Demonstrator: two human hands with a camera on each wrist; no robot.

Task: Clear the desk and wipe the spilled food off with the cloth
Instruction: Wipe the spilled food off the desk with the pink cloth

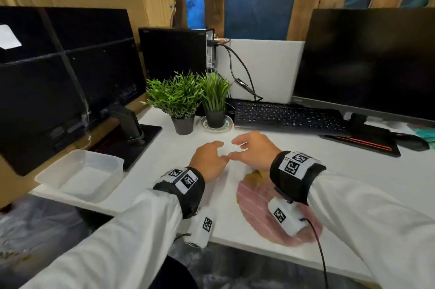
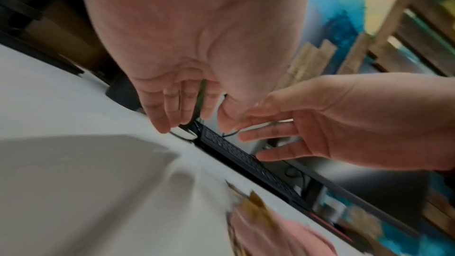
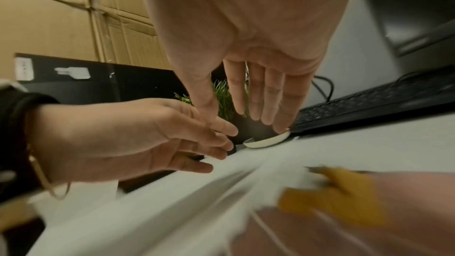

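Note:
A pink cloth (image 1: pixel 256 197) with thin white stripes lies flat on the white desk (image 1: pixel 353 206), partly under my right wrist. A yellow-brown patch (image 1: pixel 255 174) shows at the cloth's far edge, blurred in the wrist views (image 3: pixel 339 198). Both hands hover just beyond the cloth at the desk's middle. My left hand (image 1: pixel 217 153) and right hand (image 1: pixel 235 148) have relaxed fingers, thumbs nearly touching, and hold nothing. The left wrist view shows the right hand (image 2: pixel 307 127) with its fingers spread, the cloth (image 2: pixel 275 237) below.
A clear plastic tub (image 1: pixel 82 174) sits at the desk's left front edge. Two potted plants (image 1: pixel 181 100) stand behind the hands, one on a saucer (image 1: pixel 217 125). A black keyboard (image 1: pixel 287 115), two monitors (image 1: pixel 367 60) and a monitor stand (image 1: pixel 131 128) line the back.

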